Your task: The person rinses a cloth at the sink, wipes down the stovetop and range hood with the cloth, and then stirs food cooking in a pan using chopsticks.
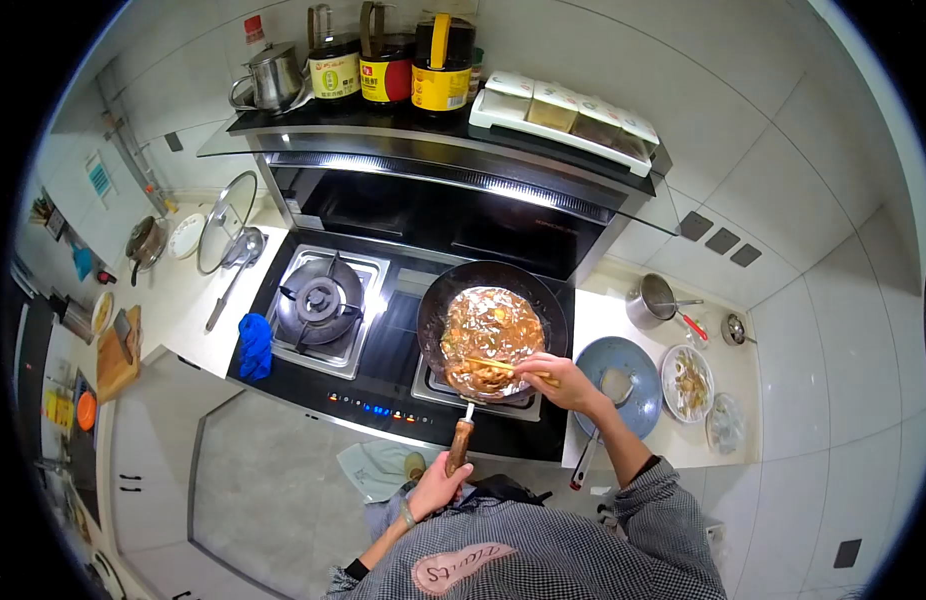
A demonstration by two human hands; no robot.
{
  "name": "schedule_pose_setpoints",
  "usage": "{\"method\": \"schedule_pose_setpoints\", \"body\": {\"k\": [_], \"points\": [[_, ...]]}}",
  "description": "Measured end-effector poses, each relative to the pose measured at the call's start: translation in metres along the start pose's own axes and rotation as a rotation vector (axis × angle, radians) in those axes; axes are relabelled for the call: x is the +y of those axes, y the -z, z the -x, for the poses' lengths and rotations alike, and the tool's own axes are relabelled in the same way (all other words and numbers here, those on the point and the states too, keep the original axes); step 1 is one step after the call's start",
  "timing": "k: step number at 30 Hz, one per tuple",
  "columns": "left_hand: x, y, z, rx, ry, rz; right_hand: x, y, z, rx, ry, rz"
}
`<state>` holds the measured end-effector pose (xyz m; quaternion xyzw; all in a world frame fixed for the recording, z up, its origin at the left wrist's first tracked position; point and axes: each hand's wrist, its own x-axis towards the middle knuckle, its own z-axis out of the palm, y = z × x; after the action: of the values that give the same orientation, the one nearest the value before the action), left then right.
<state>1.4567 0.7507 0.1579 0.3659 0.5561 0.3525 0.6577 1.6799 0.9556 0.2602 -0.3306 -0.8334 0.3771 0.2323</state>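
A dark wok sits on the right burner, holding a glossy brown stew with pieces of food in sauce. My left hand is wrapped round the wok's wooden handle at the front. Over the near side of the wok, my right hand grips a pair of chopsticks. Their tips reach into the food close to the wok's near wall, where some chunky pieces are gathered.
Left of the wok is a bare burner, with a blue cloth beside it. A glass lid and a ladle are further left. On the right counter are a blue-grey pan, a food plate and a saucepan.
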Motion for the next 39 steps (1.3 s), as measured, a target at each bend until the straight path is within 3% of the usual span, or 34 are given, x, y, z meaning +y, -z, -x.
{"method": "schedule_pose_setpoints", "body": {"k": [5, 16, 21, 33, 39], "points": [[0.005, -0.001, 0.001, 0.005, 0.009, -0.011, -0.038, 0.02, 0.031, -0.001, -0.129, -0.005], [0.002, 0.0, 0.0, -0.023, 0.028, 0.048, 0.034, -0.044, -0.012, 0.043, 0.196, 0.284], [0.003, 0.001, 0.002, 0.001, 0.013, -0.002, 0.057, -0.038, -0.048, 0.126, 0.211, 0.283], [-0.001, 0.0, -0.001, -0.008, 0.017, 0.034, 0.075, 0.005, -0.004, 0.201, 0.034, 0.331], [-0.001, 0.001, -0.001, -0.006, -0.019, 0.0, 0.028, -0.002, 0.03, 0.154, -0.072, 0.223]]}}
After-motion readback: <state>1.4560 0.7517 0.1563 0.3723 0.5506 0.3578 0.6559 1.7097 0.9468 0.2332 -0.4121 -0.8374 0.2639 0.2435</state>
